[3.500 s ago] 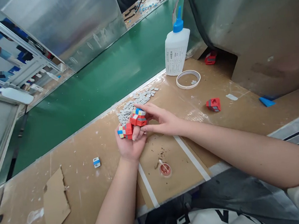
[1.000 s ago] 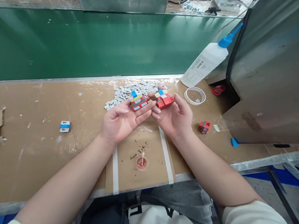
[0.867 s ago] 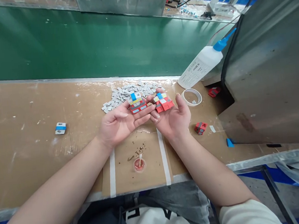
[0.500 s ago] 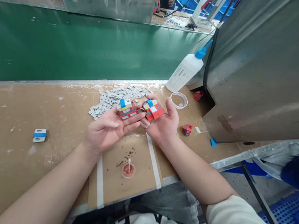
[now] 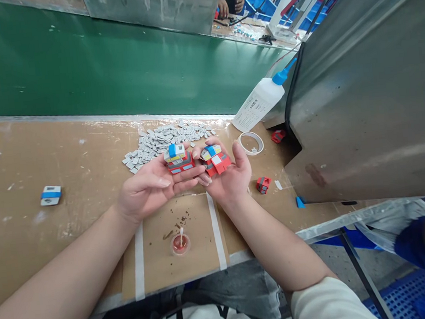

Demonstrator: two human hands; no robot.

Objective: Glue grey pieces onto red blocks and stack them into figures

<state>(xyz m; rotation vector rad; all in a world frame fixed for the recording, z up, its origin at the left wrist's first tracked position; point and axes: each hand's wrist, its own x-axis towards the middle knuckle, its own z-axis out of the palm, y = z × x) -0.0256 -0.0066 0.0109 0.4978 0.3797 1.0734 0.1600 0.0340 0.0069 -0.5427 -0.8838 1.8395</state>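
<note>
2 hands met above the workbench (image 5: 88, 161), palms up and fingers loosely spread, neither clenched on anything. The left hand (image 5: 149, 188) bore a red block (image 5: 179, 160) with a white, yellow and blue top across its fingers. The right hand (image 5: 231, 177) bore a similar red piece (image 5: 217, 160), tilted, on its own fingers. The fingertips of both hands touched below the gap between these 2 items.

Just past the hands, a pile of grey tiles (image 5: 158, 140) spread near the far edge. Toward the near edge, a cardboard mat (image 5: 158, 275) carried 2 white strips (image 5: 215, 229), some brown crumbs (image 5: 180, 218) and a small cup (image 5: 179, 245) of red liquid with a swab (image 5: 181, 235) in it.

To the right were a tape roll (image 5: 261, 145), a loose red part (image 5: 263, 185) and, by the far edge, a white bottle (image 5: 258, 106) with a blue nozzle. 1 more red part lay at the opening under a metal housing (image 5: 371, 94) along the right side. A white-and-blue block (image 5: 51, 195) sat well to the left. Beyond the far edge ran a green surface (image 5: 95, 75), and past it showed a co-worker's hands (image 5: 223, 9).
</note>
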